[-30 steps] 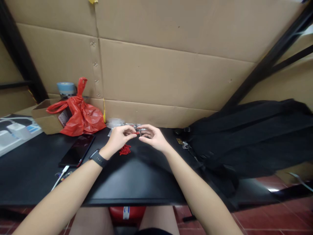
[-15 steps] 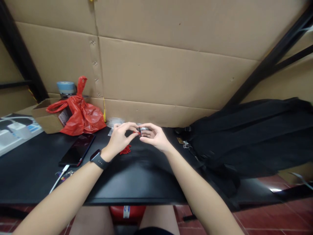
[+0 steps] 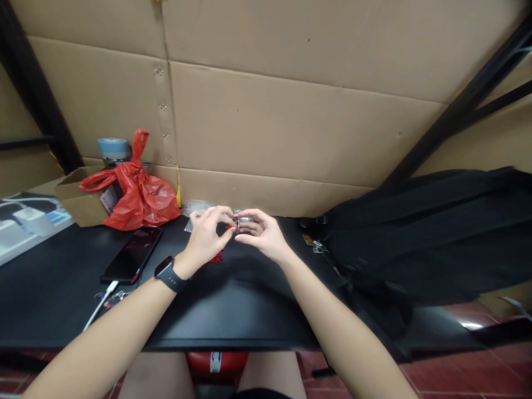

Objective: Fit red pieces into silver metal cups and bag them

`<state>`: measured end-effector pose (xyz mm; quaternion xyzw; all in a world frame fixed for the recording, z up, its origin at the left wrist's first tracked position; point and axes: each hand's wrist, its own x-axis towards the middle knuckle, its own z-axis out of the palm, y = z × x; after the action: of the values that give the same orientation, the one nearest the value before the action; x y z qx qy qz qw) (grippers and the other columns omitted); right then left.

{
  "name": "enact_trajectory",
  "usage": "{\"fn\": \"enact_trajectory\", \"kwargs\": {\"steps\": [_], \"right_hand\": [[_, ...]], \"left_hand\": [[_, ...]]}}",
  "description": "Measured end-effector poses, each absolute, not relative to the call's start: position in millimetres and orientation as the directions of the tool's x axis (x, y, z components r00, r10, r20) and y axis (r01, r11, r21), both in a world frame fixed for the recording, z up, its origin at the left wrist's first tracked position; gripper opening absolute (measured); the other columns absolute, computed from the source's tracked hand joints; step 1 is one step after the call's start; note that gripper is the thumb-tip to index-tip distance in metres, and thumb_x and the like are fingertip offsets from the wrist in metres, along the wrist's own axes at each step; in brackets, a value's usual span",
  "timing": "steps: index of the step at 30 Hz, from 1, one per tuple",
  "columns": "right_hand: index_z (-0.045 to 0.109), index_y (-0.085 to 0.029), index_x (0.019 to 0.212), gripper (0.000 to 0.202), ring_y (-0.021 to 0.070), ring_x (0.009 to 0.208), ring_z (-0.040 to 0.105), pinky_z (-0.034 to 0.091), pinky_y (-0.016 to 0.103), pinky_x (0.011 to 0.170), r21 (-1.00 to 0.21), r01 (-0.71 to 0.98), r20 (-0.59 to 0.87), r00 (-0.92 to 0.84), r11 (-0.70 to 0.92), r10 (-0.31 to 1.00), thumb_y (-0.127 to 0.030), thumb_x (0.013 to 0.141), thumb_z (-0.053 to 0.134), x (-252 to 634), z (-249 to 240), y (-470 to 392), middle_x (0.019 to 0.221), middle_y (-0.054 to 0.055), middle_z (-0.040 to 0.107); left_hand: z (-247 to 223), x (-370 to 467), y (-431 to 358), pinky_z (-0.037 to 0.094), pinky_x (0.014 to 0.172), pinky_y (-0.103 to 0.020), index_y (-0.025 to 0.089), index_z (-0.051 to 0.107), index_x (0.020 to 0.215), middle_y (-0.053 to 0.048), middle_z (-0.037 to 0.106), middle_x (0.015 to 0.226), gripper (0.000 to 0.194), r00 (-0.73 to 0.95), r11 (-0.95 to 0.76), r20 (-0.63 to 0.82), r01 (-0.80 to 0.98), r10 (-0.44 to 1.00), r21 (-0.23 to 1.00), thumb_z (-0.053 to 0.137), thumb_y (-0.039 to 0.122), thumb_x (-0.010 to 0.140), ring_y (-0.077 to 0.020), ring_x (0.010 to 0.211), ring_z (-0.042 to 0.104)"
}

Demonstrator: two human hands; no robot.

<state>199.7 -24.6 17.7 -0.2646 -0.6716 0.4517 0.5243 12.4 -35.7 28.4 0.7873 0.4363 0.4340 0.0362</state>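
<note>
My left hand, with a dark watch on its wrist, curls its thumb and fingers together at a bit of red cord. Facing it, my right hand holds a small thin metal ring upright at its fingertips. The fingertips of both hands meet around the ring, so much of it is hidden. On the table below the left hand lies a small heap of red cord, partly covered by that hand. Whether this heap joins the red bit in my fingers cannot be made out.
Clear plastic bags lie behind the hands, against the cardboard wall. Left on the black table are a phone, a white cable, a red bag and a power strip. A black backpack lies right.
My fingers have shifted slightly around the ring, which shows a little more of its curve. The left hand covers more of the red cord heap. The view has moved a touch.
</note>
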Motion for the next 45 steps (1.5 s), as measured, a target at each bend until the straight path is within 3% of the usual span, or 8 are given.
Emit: {"fn": "enact_trajectory", "kwargs": {"steps": [18,21,25,29,34,39,45], "right_hand": [[0.060,-0.025,0.109,0.055,0.0219,0.100,0.069,0.057,0.037,0.089,-0.891,-0.100,0.452,-0.282,0.443,0.846,-0.030,0.063,0.089,192,9,-22,0.119,0.007,0.064],[0.060,-0.024,0.102,0.049,0.0213,0.098,0.069,0.057,0.038,0.090,-0.896,-0.111,0.443,-0.273,0.429,0.854,-0.032,0.063,0.089,191,7,-20,0.117,0.006,0.065],[0.061,-0.021,0.089,0.029,0.0185,0.093,0.068,0.057,0.034,0.085,-0.902,-0.100,0.430,-0.296,0.420,0.853,-0.045,0.079,0.075,189,5,-16,0.103,0.005,0.067],[0.063,-0.020,0.093,0.031,0.0181,0.091,0.065,0.055,0.030,0.075,-0.890,-0.025,0.441,-0.306,0.456,0.844,-0.051,0.091,0.059,191,4,-13,0.106,0.007,0.065],[0.063,-0.021,0.089,0.021,0.0184,0.089,0.062,0.052,0.033,0.083,-0.757,0.158,0.545,-0.383,0.634,0.746,-0.040,0.095,0.055,195,9,-16,0.094,0.005,0.064],[0.061,-0.020,0.083,0.013,0.0206,0.102,0.061,0.050,0.031,0.079,-0.589,0.348,0.613,-0.395,0.729,0.684,-0.026,0.092,0.054,199,18,-22,0.112,0.009,0.063],[0.060,-0.020,0.083,0.009,0.0216,0.110,0.060,0.049,0.036,0.089,-0.496,0.422,0.631,-0.424,0.759,0.649,-0.019,0.090,0.053,208,18,-18,0.118,0.010,0.061]], "left_hand": [[24,14,-35,0.028,0.091,-0.039,0.025,0.049,0.109,0.001,0.076,0.097,0.025,0.225,-0.615,0.626,0.593,0.747,0.520,0.060,0.022,0.087,-0.0211,0.103,0.067],[24,14,-36,0.027,0.090,-0.039,0.024,0.051,0.104,0.000,0.075,0.102,0.021,0.206,-0.604,0.642,0.626,0.738,0.494,0.061,0.020,0.086,-0.0213,0.104,0.066],[22,14,-34,0.026,0.090,-0.039,0.023,0.054,0.102,-0.001,0.074,0.106,0.018,0.174,-0.612,0.695,0.649,0.698,0.452,0.064,0.020,0.087,-0.0218,0.106,0.065],[16,13,-31,0.026,0.090,-0.039,0.023,0.054,0.103,-0.001,0.075,0.104,0.019,0.159,-0.622,0.729,0.658,0.666,0.424,0.065,0.020,0.087,-0.0218,0.108,0.064],[14,15,-31,0.028,0.091,-0.039,0.023,0.055,0.100,-0.002,0.075,0.102,0.016,0.169,-0.636,0.739,0.652,0.652,0.412,0.064,0.025,0.088,-0.0228,0.108,0.064],[19,14,-32,0.033,0.095,-0.041,0.024,0.050,0.111,-0.005,0.072,0.109,0.017,0.112,-0.635,0.705,0.548,0.701,0.545,0.051,0.028,0.095,-0.0222,0.108,0.065],[15,12,-19,0.044,0.096,-0.038,0.023,0.043,0.129,-0.004,0.074,0.100,0.049,0.416,-0.697,0.559,0.422,0.717,0.579,0.065,0.029,0.086,-0.0216,0.104,0.068]]}}
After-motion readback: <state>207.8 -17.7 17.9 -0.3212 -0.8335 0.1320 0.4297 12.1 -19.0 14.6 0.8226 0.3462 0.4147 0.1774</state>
